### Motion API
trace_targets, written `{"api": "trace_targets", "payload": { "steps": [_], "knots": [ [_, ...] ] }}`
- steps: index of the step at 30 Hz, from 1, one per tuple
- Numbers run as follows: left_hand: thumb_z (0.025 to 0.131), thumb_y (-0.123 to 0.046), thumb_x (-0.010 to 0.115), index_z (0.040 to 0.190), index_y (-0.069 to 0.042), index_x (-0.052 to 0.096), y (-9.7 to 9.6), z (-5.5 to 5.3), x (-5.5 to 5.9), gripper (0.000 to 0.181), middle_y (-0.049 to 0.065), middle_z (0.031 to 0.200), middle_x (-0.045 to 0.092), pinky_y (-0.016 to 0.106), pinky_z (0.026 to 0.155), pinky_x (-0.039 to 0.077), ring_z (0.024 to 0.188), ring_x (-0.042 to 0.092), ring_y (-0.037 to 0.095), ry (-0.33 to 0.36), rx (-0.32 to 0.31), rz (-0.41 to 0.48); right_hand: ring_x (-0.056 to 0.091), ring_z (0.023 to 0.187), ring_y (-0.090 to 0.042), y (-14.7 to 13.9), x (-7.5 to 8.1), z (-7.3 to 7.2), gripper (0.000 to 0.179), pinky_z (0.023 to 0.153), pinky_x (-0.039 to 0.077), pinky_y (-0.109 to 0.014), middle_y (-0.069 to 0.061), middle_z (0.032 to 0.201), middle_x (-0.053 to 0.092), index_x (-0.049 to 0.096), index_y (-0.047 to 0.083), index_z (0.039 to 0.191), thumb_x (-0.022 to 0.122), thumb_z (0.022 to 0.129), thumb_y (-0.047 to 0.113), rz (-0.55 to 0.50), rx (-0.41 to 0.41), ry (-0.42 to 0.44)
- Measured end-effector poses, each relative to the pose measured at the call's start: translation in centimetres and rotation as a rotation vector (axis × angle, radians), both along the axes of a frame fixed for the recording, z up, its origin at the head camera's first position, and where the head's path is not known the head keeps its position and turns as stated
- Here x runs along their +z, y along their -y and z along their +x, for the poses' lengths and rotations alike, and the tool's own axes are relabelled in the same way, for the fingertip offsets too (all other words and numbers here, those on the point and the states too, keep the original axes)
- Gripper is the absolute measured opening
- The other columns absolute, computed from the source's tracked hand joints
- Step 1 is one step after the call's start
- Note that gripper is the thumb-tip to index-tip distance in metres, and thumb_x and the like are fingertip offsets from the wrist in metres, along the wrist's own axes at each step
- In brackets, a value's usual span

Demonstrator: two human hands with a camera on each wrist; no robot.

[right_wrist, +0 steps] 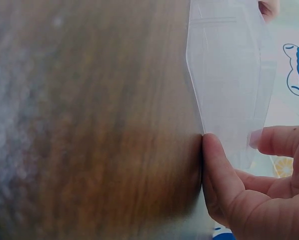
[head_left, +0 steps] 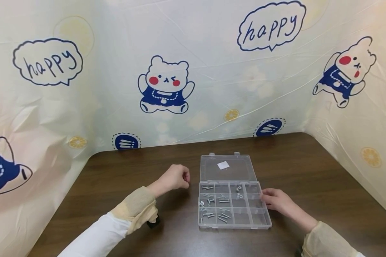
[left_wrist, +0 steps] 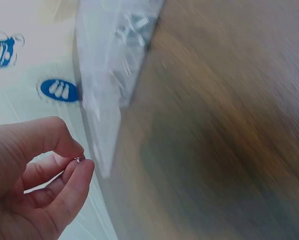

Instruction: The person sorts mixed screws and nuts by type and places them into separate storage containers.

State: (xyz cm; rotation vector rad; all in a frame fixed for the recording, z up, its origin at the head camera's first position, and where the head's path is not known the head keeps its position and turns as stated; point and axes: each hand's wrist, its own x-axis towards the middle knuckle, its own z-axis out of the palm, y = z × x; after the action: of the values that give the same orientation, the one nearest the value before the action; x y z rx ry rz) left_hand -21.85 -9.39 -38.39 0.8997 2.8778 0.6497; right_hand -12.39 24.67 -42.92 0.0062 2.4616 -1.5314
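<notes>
A clear plastic compartment box [head_left: 241,225] lies on the table with its lid swung back to the far side. Screws [head_left: 224,200] fill several of its left and middle compartments, and a few nuts [head_left: 239,188] lie toward the back. To the left of the box, above the table, my left hand [head_left: 177,176] pinches a tiny shiny metal piece [left_wrist: 80,159] between thumb and forefinger; its kind is too small to tell. My right hand [head_left: 276,201] grips the right wall of the box, the thumb [right_wrist: 214,155] along its side and the forefinger bent over the rim.
The brown wooden table [head_left: 122,185] runs out to both sides of the box. A small white label [head_left: 223,165] lies at the open lid. Behind the table hangs a printed curtain [head_left: 212,89] with bears. A dark wrist device [head_left: 153,222] sits under the left cuff.
</notes>
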Motion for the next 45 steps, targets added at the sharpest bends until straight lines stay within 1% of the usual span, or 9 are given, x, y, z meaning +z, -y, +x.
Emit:
{"api": "trace_targets", "payload": {
  "steps": [6,13,16,22,27,33,38,40,45],
  "knots": [
    [0.062,-0.001,0.067,0.060,-0.013,0.058,-2.1,0.3,0.5,0.015,-0.009,0.057,0.049,0.020,0.052,0.037,0.055,0.043,0.006,-0.040,-0.091,0.032,0.060,0.090,-0.028,-0.1,-0.1,-0.1,0.038,0.075,0.051,-0.038,-0.028,0.101,0.057,0.046,-0.023,0.110,0.048,0.089,0.008,0.001,0.005,0.008],
    [0.063,-0.002,0.069,0.061,-0.012,0.060,-4.1,0.3,0.8,0.014,-0.008,0.059,0.052,0.019,0.054,0.039,0.056,0.045,0.005,-0.039,-0.150,0.043,0.060,0.089,-0.029,-0.1,-0.1,-0.1,0.038,0.074,0.051,-0.038,-0.028,0.100,0.057,0.045,-0.023,0.110,0.049,0.088,0.008,-0.022,0.006,0.000],
    [0.062,-0.003,0.067,0.062,-0.011,0.061,-5.0,0.3,0.9,0.010,-0.007,0.059,0.053,0.018,0.054,0.039,0.057,0.046,0.004,-0.057,-0.174,0.049,0.060,0.090,-0.029,-0.1,-0.2,-0.1,0.038,0.074,0.051,-0.038,-0.027,0.099,0.057,0.045,-0.024,0.109,0.049,0.088,0.007,-0.029,0.005,0.000],
    [0.062,-0.003,0.067,0.065,-0.011,0.063,-6.8,0.6,1.4,0.009,-0.006,0.063,0.055,0.016,0.057,0.040,0.060,0.048,0.004,-0.104,-0.252,0.083,0.060,0.090,-0.029,-0.2,-0.2,-0.1,0.038,0.075,0.051,-0.038,-0.027,0.099,0.057,0.045,-0.024,0.110,0.049,0.089,0.007,-0.028,0.007,0.001],
    [0.064,-0.001,0.064,0.068,-0.011,0.063,-8.0,0.8,1.8,0.011,-0.003,0.067,0.057,0.015,0.058,0.040,0.061,0.050,0.005,-0.116,-0.311,0.092,0.059,0.092,-0.029,-0.2,-0.1,-0.1,0.038,0.075,0.051,-0.038,-0.028,0.101,0.057,0.045,-0.023,0.111,0.049,0.089,0.008,-0.020,0.011,0.001],
    [0.066,0.001,0.064,0.070,-0.010,0.065,-9.6,0.8,2.0,0.012,-0.002,0.069,0.061,0.014,0.060,0.041,0.064,0.053,0.005,-0.095,-0.334,0.074,0.060,0.091,-0.029,-0.2,-0.1,-0.1,0.038,0.075,0.051,-0.038,-0.028,0.101,0.057,0.045,-0.023,0.111,0.048,0.089,0.008,-0.011,0.009,0.000],
    [0.067,0.002,0.066,0.073,-0.008,0.066,-10.7,0.8,1.9,0.011,-0.003,0.070,0.060,0.013,0.061,0.041,0.066,0.053,0.005,-0.061,-0.342,0.055,0.060,0.091,-0.029,-0.3,-0.2,-0.1,0.038,0.075,0.051,-0.038,-0.028,0.102,0.057,0.045,-0.022,0.111,0.048,0.089,0.009,-0.004,0.009,0.003],
    [0.069,0.002,0.065,0.074,-0.007,0.067,-11.0,0.8,1.9,0.011,-0.003,0.071,0.059,0.013,0.061,0.041,0.068,0.052,0.006,-0.047,-0.345,0.040,0.060,0.091,-0.029,-0.3,-0.2,-0.2,0.038,0.075,0.051,-0.038,-0.028,0.102,0.057,0.045,-0.022,0.111,0.048,0.089,0.009,-0.005,0.010,0.003],
    [0.071,0.001,0.063,0.075,-0.008,0.067,-11.8,0.5,1.6,0.011,-0.004,0.071,0.060,0.013,0.062,0.040,0.069,0.050,0.005,-0.043,-0.343,-0.006,0.060,0.091,-0.029,-0.3,-0.3,-0.2,0.038,0.075,0.051,-0.038,-0.028,0.101,0.057,0.045,-0.023,0.110,0.048,0.089,0.008,-0.021,0.010,-0.006]
  ]
}}
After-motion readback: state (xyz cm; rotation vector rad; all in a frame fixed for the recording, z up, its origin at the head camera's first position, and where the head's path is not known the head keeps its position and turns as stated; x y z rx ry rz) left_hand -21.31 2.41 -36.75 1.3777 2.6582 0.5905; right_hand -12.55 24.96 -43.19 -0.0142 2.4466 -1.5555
